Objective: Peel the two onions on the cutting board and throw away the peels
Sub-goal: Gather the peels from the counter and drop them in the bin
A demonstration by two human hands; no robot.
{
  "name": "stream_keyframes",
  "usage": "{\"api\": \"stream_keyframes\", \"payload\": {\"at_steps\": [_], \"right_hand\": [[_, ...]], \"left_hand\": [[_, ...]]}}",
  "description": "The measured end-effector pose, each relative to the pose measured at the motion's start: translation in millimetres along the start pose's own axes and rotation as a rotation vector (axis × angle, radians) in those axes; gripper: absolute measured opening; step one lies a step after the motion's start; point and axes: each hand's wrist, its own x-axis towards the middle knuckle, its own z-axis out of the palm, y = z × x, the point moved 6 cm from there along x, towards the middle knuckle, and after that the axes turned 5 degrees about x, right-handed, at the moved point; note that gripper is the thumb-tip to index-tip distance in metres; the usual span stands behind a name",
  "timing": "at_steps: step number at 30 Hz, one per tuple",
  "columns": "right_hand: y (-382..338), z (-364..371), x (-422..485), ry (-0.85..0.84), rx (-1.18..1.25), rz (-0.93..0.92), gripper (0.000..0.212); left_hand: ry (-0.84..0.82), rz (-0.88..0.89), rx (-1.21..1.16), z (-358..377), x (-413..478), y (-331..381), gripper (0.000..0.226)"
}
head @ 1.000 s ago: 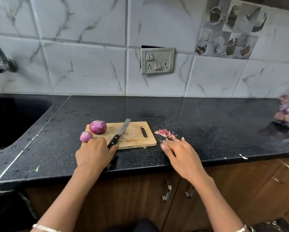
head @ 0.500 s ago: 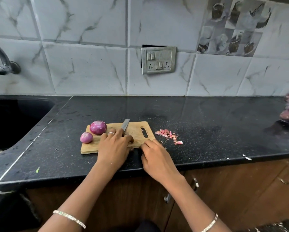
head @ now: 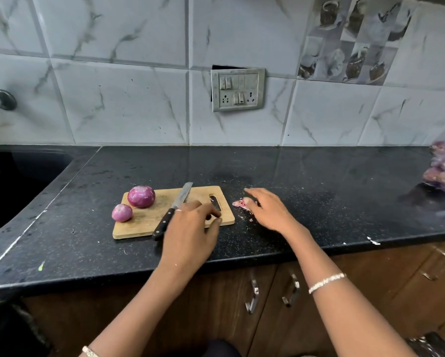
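- The smaller onion (head: 122, 212) sits at the left end of the cutting board (head: 144, 224), half over its edge. The left hand was beside it a second ago and is now gone from it. It looks peeled and roundish, so it has no clear long axis.
- The larger onion (head: 141, 196) rests at the board's upper-left corner in the same spot as before, its paler trimmed end turned upward. Both onions look bare, so the peeling part appears done.
- The board lies left of frame centre, its long axis running left to right and its handle slot at the right end.
- The knife (head: 172, 212) lies diagonally on the board, tip toward the upper right and black handle toward the lower left, just past the near edge. Half a second ago the left hand covered it. Now it lies free.
- The left hand (head: 190, 233) has shifted right to the board's near right corner. Its fingers (head: 211, 211) are loosely bent and hold nothing visible, and it seems only to steady the board.
- The peels (head: 240, 204) form a small pink heap on the desk (head: 332, 202), just right of the board, with no single direction.
- The right hand (head: 270, 212), which was next to the left hand half a second ago, has swung right onto the heap. Its fingers are stretched and spread, touching the scraps but not yet closed around them. This suggests the remaining step is to gather and bin the peels.
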Motion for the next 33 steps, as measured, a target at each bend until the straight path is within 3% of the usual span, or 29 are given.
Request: {"api": "stream_keyframes", "payload": {"at_steps": [4,8,12,14,16,18,20,23,33], "right_hand": [[-1,26,24,-0.23,-0.018,-0.078,0.046],[-4,25,17,-0.261,0.058,-0.165,0.042],[6,16,-11,-0.285,0.242,-0.209,0.036],[13,6,-20,-0.269,0.412,-0.167,0.031],[21,-10,-17,-0.149,0.544,-0.111,0.032],[32,-22,-4,-0.012,0.483,-0.011,0.029],[33,-13,7,-0.104,0.308,0.048,0.035],[22,12,9,-0.279,0.151,-0.043,0.042],[5,14,-59,-0.307,0.268,-0.27,0.042]], "left_hand": [[-0.208,-0.214,-0.51,23,-10,22,0.006],[-0.421,-0.566,-1.062,44,-25,32,0.015],[-0.615,-0.798,-1.406,58,-43,48,0.027],[-0.751,-0.899,-1.517,68,-56,57,0.032],[-0.902,-0.993,-1.616,81,-71,65,0.03],[-0.998,-1.061,-1.673,95,-83,71,0.03],[-1.006,-1.132,-1.741,110,-91,71,0.032],[-0.95,-1.235,-1.853,130,-96,66,0.034],[-0.861,-1.463,-2.08,160,-95,72,0.048]]}}
